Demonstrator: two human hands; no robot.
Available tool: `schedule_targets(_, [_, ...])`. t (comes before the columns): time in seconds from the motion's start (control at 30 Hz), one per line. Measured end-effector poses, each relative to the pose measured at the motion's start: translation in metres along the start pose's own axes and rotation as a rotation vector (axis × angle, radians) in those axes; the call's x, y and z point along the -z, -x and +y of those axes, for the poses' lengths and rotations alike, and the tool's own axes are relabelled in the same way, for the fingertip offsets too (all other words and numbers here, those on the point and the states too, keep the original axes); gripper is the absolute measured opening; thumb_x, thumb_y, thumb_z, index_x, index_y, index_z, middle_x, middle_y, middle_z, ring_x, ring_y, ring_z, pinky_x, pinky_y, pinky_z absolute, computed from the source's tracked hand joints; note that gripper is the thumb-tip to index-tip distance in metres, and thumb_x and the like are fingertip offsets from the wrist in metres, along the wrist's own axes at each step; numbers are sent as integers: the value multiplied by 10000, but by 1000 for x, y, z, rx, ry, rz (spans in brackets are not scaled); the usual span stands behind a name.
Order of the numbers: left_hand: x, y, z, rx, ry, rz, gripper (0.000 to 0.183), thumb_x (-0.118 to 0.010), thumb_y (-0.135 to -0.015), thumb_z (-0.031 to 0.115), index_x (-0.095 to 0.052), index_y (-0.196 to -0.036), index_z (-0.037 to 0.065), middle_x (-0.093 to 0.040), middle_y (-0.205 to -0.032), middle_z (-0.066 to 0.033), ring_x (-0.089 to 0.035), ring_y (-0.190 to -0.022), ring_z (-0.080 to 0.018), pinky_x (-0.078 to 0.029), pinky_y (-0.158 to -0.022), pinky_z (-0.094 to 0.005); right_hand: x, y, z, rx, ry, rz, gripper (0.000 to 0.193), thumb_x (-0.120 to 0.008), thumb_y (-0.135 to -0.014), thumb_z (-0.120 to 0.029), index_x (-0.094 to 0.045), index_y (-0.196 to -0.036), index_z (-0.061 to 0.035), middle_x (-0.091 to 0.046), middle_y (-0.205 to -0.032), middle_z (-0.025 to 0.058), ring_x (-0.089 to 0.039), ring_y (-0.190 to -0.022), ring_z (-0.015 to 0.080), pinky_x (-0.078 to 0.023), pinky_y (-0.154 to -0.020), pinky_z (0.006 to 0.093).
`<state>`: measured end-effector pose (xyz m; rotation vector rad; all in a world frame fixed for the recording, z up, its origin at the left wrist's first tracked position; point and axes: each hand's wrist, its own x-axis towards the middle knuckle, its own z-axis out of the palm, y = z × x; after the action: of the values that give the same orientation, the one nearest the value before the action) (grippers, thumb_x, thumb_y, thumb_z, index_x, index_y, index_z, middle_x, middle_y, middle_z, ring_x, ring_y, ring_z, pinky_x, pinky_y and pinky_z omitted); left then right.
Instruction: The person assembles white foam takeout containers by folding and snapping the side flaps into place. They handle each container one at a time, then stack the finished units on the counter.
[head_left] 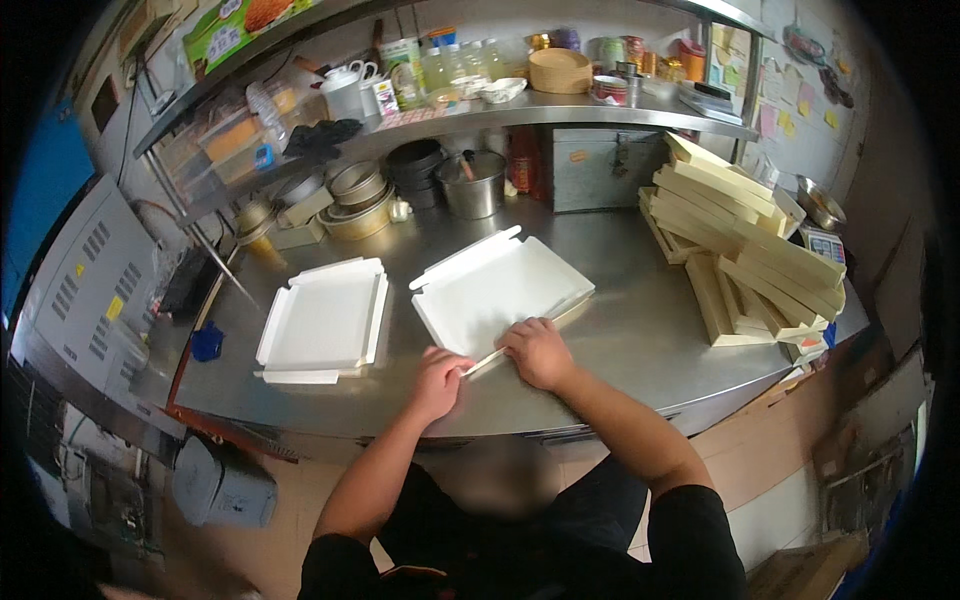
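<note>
A white cardboard box blank (505, 280), partly folded, lies turned at an angle on the steel table in front of me. Its far-left flap stands partly raised, and the side nearest me is folded up. My left hand (440, 383) is closed with its fingertips pinching the near corner. Farther right, my right hand (540, 352) curls its fingers over the near edge, gripping the folded side. The thumbs are mostly hidden. To the left lies another white cardboard blank (322, 318), flat with creased side flaps, and neither hand touches it.
Folded cream boxes (745, 240) are piled unevenly at the right end of the steel table (400, 405). Pots (475, 185) and a grey metal case (605, 170) stand at the back, beneath a loaded shelf (450, 122). A grey bin (222, 485) is on the floor at left.
</note>
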<state>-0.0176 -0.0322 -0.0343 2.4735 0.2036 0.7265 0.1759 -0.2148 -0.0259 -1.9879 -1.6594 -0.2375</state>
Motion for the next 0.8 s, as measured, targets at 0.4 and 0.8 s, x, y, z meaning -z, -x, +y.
schedule_targets(0.4, [9,-7,10,192,160,-165,197,-745,-977,77,-831,-1154,89,-779,-1224,-86,-709,-1129,-228,-587,-924,-354,3,5,-13,11,-86,11,163,-680,-976,-185,-774,-1109,-184,-702,-1120,30,-625,-1158,275,-462,-1040,446])
schedule_targets(0.8, [-14,-24,24,175,-89,-29,222,-773,-971,115,-784,-1189,73,-810,-1178,-81,-735,-1069,-269,-581,-954,-411,7,8,-6,92,-127,-31,184,-764,-966,-321,-789,-1091,-188,-724,-1081,9,-637,-1125,260,-450,-1009,436])
